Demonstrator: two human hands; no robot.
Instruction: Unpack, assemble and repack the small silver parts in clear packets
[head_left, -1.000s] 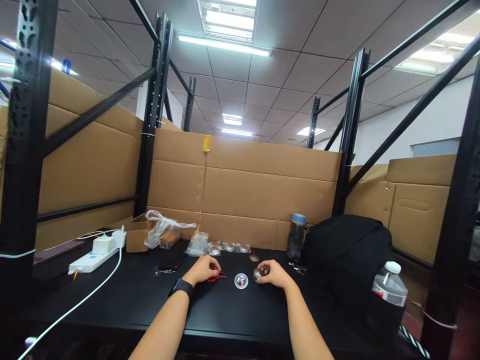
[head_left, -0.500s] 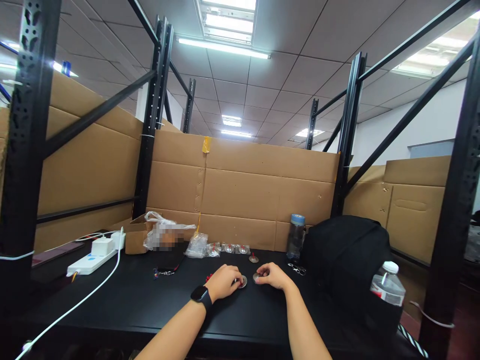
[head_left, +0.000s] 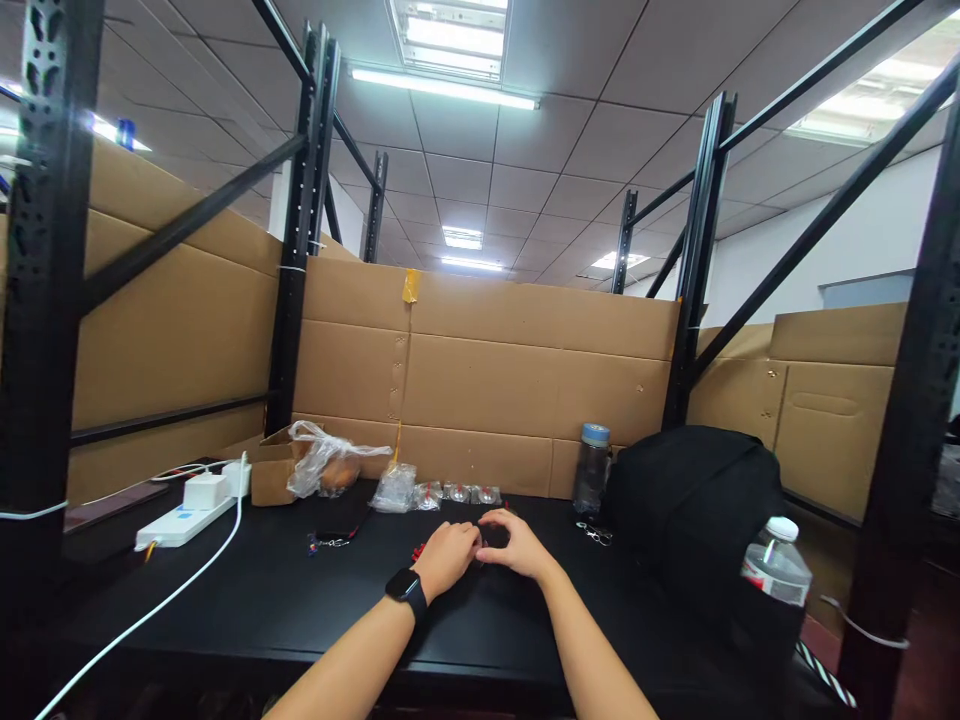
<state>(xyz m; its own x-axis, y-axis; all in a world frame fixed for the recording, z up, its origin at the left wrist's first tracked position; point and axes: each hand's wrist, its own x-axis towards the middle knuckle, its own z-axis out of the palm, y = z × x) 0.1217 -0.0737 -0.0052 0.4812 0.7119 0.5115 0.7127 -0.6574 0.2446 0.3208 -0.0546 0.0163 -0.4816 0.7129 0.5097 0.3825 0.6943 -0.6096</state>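
Note:
My left hand (head_left: pixel 448 556), with a dark watch (head_left: pixel 406 587) on its wrist, is closed with its fingertips together low over the black table (head_left: pixel 315 610). What it grips is hidden. My right hand (head_left: pixel 519 545) meets it from the right, thumb and forefinger curved and their tips at the left fingertips. Whatever small thing lies between the tips cannot be made out. Small red pieces (head_left: pixel 418 552) show just left of the left hand. Behind the hands, several small clear packets (head_left: pixel 457 493) with shiny contents lie in a row.
At the back left are a plastic bag (head_left: pixel 330 462), a cardboard box (head_left: pixel 271 478) and clear bags (head_left: pixel 394 490). A power strip (head_left: pixel 176 522) stands left. To the right are keys (head_left: pixel 595 533), a dark bottle (head_left: pixel 592 475), a black backpack (head_left: pixel 690 530) and a clear bottle (head_left: pixel 778 565).
My right hand has moved left and now touches my left hand. The small round discs seen at both hands before are covered now. The left hand has shifted slightly.

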